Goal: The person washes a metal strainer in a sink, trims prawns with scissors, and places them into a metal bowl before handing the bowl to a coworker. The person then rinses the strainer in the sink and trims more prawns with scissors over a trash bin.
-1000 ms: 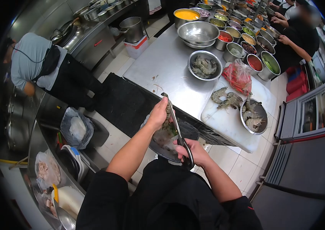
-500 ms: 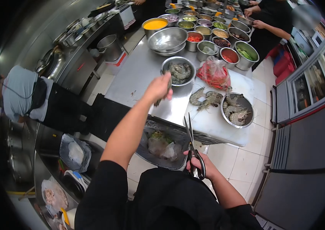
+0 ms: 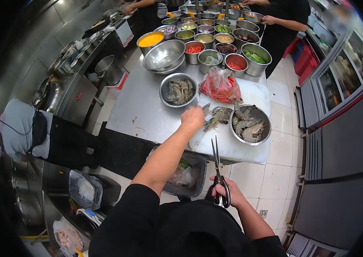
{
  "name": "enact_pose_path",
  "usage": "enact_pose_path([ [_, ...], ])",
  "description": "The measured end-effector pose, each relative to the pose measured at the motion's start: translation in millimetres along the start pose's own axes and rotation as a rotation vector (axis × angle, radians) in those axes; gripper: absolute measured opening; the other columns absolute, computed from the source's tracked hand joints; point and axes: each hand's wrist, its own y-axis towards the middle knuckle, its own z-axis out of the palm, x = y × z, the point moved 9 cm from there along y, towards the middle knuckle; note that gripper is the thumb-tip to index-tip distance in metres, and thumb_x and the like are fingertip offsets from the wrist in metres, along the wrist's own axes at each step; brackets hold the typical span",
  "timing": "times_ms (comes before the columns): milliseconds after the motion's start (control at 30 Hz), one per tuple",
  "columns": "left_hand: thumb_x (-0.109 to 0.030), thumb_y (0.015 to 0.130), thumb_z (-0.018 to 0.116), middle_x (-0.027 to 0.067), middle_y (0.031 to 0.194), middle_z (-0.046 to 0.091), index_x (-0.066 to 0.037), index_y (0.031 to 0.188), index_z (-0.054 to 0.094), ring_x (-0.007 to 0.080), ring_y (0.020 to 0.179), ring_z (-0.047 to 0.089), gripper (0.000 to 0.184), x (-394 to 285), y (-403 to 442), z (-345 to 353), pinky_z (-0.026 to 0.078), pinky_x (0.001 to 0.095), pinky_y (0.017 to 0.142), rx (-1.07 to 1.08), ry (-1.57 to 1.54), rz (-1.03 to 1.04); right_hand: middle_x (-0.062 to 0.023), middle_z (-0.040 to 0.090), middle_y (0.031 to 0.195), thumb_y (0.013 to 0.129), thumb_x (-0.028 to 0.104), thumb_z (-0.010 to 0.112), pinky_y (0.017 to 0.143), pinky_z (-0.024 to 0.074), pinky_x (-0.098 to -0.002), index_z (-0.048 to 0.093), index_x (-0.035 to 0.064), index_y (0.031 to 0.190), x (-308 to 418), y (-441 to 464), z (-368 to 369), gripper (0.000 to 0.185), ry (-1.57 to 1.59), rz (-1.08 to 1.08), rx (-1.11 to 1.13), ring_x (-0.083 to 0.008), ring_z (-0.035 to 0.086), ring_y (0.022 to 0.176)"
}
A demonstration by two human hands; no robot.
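My left hand (image 3: 193, 118) reaches over the table beside several raw shrimp (image 3: 220, 115) on the white cutting board. Its back faces me and hides most of the fingers, so I cannot tell whether they grip the nearest shrimp. Closed around the handles of black scissors (image 3: 219, 175), my right hand (image 3: 231, 192) stays low, close to my body; the blades point away, slightly apart. Beyond my left hand, a steel bowl (image 3: 162, 99) contains shrimp. A second metal bowl (image 3: 268, 133), also with shrimp in it, stands at the board's right side.
A bag of red peppers (image 3: 221, 85) lies behind the shrimp. Several ingredient pots and a large empty basin (image 3: 164, 55) fill the table's far part. Below the near edge is a bin (image 3: 196, 186). One person (image 3: 27, 128) bends at the left; others work at the back.
My left hand has moved right, from beside the shrimp bowl to the shrimp on the board. The shrimp it carried is no longer seen in it. My right hand still grips the scissors.
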Motion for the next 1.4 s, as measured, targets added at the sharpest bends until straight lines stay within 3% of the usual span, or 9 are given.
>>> enact_pose_path([
  [100,-0.026,0.081,0.066,0.0225,0.108,0.066,-0.003,0.107,0.065,0.0362,0.106,0.063,0.035,18,-15,-4,0.049,0.0465,0.091,0.091,-0.043,0.065,-0.0025,0.062,0.082,0.087,0.036,0.070,0.070,0.0482,-0.0264,0.050,0.0001,0.131,-3,0,-2,0.061,-0.051,-0.001,-0.016,-0.0120,0.059,0.074],
  [133,-0.026,0.078,0.067,0.0203,0.094,0.068,0.001,0.099,0.066,0.0320,0.092,0.068,0.034,32,-18,-8,0.054,0.0394,0.081,0.027,-0.031,0.152,-0.0015,0.061,0.083,0.086,0.034,0.072,0.071,0.0476,-0.0261,0.050,0.0012,0.131,-2,0,-1,0.060,-0.109,-0.021,-0.011,-0.0113,0.058,0.075],
  [267,-0.020,0.083,0.068,0.0044,0.075,0.061,0.000,0.093,0.062,0.0125,0.058,0.054,0.023,130,-87,-26,0.044,0.0279,0.051,0.109,-1.019,-0.059,0.0000,0.058,0.087,0.082,0.028,0.077,0.073,0.0466,-0.0254,0.050,0.0046,0.132,3,7,13,0.062,-0.262,-0.035,0.045,-0.0094,0.055,0.079],
  [367,-0.016,0.090,0.063,-0.0014,0.073,0.058,-0.005,0.098,0.060,0.0054,0.056,0.050,0.014,191,-154,-52,0.037,0.0208,0.047,-0.065,-1.279,-0.211,0.0000,0.057,0.087,0.081,0.030,0.079,0.074,0.0459,-0.0256,0.050,0.0059,0.133,-7,18,31,0.064,-0.318,-0.024,0.116,-0.0095,0.054,0.079],
  [433,-0.021,0.093,0.060,-0.0013,0.075,0.056,-0.008,0.096,0.059,0.0067,0.059,0.051,0.014,241,-185,-42,0.039,0.0226,0.048,-0.118,-1.321,-0.310,0.0008,0.057,0.088,0.082,0.027,0.077,0.076,0.0445,-0.0243,0.050,0.0068,0.133,-9,30,50,0.061,-0.376,0.008,0.184,-0.0087,0.055,0.081],
  [567,-0.033,0.099,0.052,-0.0003,0.080,0.054,-0.012,0.097,0.056,0.0116,0.068,0.054,0.022,273,-232,3,0.048,0.0307,0.055,-0.034,-1.495,-0.561,-0.0016,0.058,0.086,0.079,0.041,0.079,0.072,0.0459,-0.0274,0.048,0.0047,0.134,-34,58,94,0.072,-0.419,0.072,0.366,-0.0115,0.054,0.076],
  [933,-0.035,0.103,0.044,0.0001,0.078,0.054,-0.011,0.099,0.049,0.0102,0.062,0.053,0.025,223,-261,28,0.044,0.0252,0.046,0.001,-1.648,-0.586,-0.0088,0.061,0.097,0.081,0.049,0.075,0.084,0.0468,-0.0337,0.047,0.0076,0.136,-83,90,156,0.074,-0.506,0.069,0.552,-0.0189,0.057,0.091],
  [1233,-0.034,0.103,0.045,0.0000,0.080,0.056,-0.011,0.097,0.049,0.0093,0.066,0.055,0.024,224,-265,44,0.046,0.0258,0.051,0.012,-1.592,-0.495,-0.0007,0.062,0.080,0.083,0.028,0.079,0.059,0.0426,-0.0208,0.058,-0.0023,0.110,-79,98,157,0.045,-0.331,0.212,0.308,-0.0050,0.055,0.069],
  [1400,-0.031,0.102,0.046,0.0009,0.079,0.056,-0.008,0.095,0.048,0.0096,0.064,0.055,0.024,246,-258,28,0.047,0.0263,0.053,-0.045,-1.440,-0.406,-0.0064,0.063,0.087,0.079,0.035,0.081,0.079,0.0492,-0.0310,0.047,0.0030,0.134,-83,96,132,0.073,-0.418,0.095,0.327,-0.0162,0.061,0.082],
])
